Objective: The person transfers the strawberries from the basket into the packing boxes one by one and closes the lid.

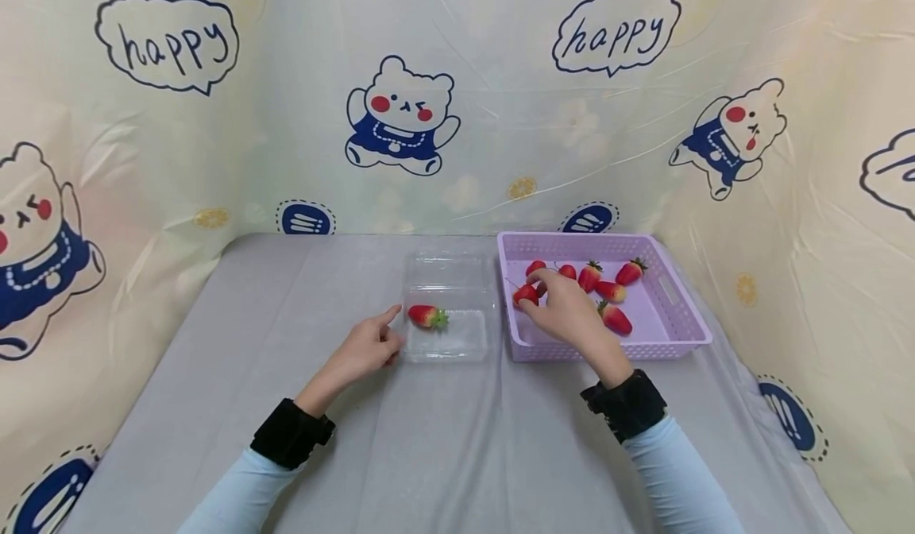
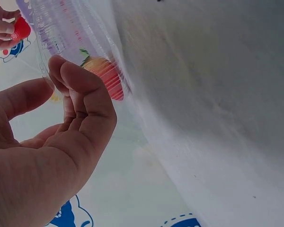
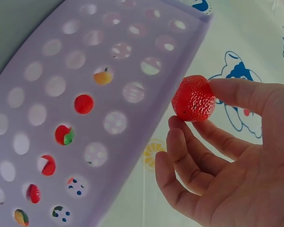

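Observation:
My right hand [image 1: 568,311] pinches a red strawberry [image 3: 194,98] between thumb and fingertips, over the left side of a lilac perforated basket [image 1: 686,311]. In the right wrist view the fruit is above the basket's rim, its leafy end not visible. My left hand [image 1: 364,349] is at the left edge of an open clear plastic box [image 1: 465,339], thumb and bent fingers about its rim in the left wrist view. Inside that box, near the left hand, lies one strawberry [image 1: 427,317] with green leaves.
Several more strawberries [image 1: 616,319] lie spread in the basket, which stands just right of the box. The box's raised lid [image 1: 449,270] is on its far side. Grey cloth [image 1: 443,446] covers the table, and a printed curtain [image 1: 493,121] hangs behind and at the sides.

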A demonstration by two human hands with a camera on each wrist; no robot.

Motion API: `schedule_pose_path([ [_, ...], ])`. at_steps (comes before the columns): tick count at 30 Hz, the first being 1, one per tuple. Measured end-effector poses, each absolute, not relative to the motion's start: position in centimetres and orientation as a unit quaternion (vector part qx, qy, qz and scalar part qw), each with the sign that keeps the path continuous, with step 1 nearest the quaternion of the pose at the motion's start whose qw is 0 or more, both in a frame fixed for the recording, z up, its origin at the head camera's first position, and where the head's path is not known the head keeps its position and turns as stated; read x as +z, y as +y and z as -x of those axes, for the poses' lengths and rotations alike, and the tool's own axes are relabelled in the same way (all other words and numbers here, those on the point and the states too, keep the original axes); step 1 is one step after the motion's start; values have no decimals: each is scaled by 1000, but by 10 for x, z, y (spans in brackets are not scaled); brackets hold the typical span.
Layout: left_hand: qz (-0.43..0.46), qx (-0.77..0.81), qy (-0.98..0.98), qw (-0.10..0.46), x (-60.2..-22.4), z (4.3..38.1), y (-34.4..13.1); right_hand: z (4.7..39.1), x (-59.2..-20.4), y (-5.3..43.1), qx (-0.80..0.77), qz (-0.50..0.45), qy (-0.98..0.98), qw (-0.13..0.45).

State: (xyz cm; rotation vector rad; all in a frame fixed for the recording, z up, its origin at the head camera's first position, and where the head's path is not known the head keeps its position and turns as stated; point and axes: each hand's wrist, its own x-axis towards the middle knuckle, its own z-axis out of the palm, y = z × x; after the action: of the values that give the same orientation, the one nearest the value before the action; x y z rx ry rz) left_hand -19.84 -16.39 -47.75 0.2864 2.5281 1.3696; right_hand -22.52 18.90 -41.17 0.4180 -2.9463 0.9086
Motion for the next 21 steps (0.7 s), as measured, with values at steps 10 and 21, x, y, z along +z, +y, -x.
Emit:
schedule_pose_path([
  [10,-100,473,866,127,-478,199,-165,225,-407,179,300,-141,-943,7],
  [21,-101,468,868,128,-475,197,-165,223,-411,164,304,-149,-941,-3],
])
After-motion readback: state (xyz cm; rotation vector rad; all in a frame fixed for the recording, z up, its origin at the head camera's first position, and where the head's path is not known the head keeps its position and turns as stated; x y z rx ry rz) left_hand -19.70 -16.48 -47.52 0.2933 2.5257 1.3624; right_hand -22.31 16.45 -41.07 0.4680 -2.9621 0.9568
